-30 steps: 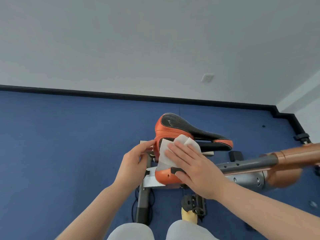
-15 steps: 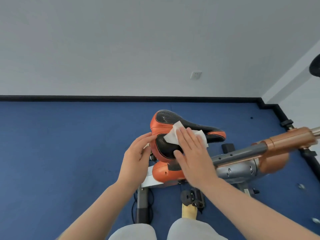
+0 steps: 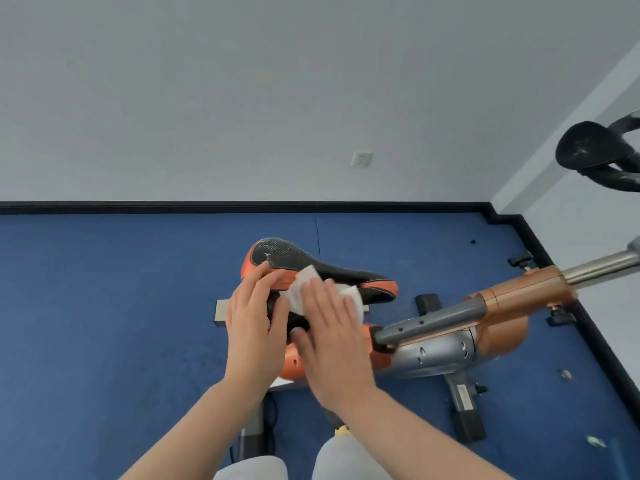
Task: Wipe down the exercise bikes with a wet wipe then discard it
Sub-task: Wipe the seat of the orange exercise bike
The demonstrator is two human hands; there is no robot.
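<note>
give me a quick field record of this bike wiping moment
setting: blue floor, grey wall
saddle: orange and black saddle
wipe: white wet wipe on the saddle
right hand: right hand flat, pressing the wipe
left hand: left hand resting on the saddle's near side
also: black handlebar at right edge
</note>
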